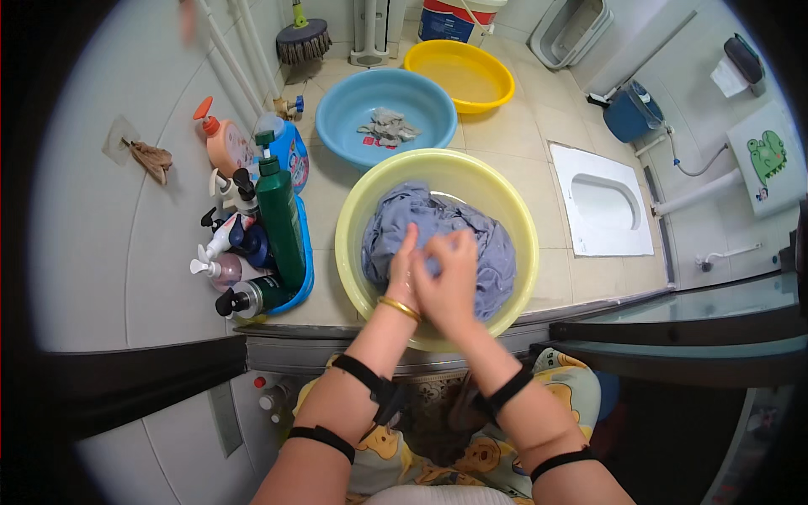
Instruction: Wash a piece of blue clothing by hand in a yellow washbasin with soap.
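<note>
A pale yellow plastic basin (348, 252) stands on the tiled floor before me. In it lies a bunched, wet blue-grey garment (404, 205), with a little water showing at the far side. My left hand (404, 271) is over the near part of the garment, thumb up, its fingers mostly hidden behind my right hand. Against it rests my right hand (449, 274), fingers bent and blurred. Blue-grey fabric shows between the two hands, but whether either grips it is unclear. A gold bangle circles my left wrist.
Behind stands a light blue basin (334, 120) holding a crumpled grey cloth (389, 126), beside a yellow basin (505, 85). Pump bottles (278, 214) crowd a blue basket (307, 278) at left. A squat toilet (603, 233) is at right; a door track (297, 353) runs in front.
</note>
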Available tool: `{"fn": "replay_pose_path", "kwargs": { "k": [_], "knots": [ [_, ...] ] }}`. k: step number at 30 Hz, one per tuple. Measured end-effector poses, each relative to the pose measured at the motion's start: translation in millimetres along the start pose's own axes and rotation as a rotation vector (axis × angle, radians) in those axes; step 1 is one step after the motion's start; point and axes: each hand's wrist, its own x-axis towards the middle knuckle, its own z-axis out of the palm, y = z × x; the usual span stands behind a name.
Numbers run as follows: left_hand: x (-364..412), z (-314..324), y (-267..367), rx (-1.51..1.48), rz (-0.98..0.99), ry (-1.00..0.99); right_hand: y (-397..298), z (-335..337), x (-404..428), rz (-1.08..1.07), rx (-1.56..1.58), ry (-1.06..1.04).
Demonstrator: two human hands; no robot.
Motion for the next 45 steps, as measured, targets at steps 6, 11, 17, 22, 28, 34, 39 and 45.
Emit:
{"fn": "replay_pose_path", "kwargs": {
  "k": [6,11,17,22,28,34,39,45],
  "knots": [
    [29,29,-39,0.165,0.271,0.346,73,0,45,0.438,0.151,-0.026],
    [-5,-22,11,0.04,0.018,-0.184,-24,-5,1,-0.007,0.062,-0.117],
    [8,57,6,0.214,0.536,0.231,30,-36,-20,0.127,0.249,-0.091],
    [-18,71,30,0.095,0.42,-0.055,44,-74,-12,0.126,0.447,-0.401],
    [-23,84,22,0.01,0.346,-0.153,75,-56,20,-0.039,0.273,-0.397],
    [-33,90,31,0.185,0.419,-0.063,44,-111,77,0.268,0.767,-0.163],
    [-10,55,3,0.361,0.338,0.241,54,-95,72,0.575,0.987,-0.142],
    [-1,56,-5,0.334,0.197,0.292,5,-97,13,0.477,0.838,-0.202]
  ]
}}
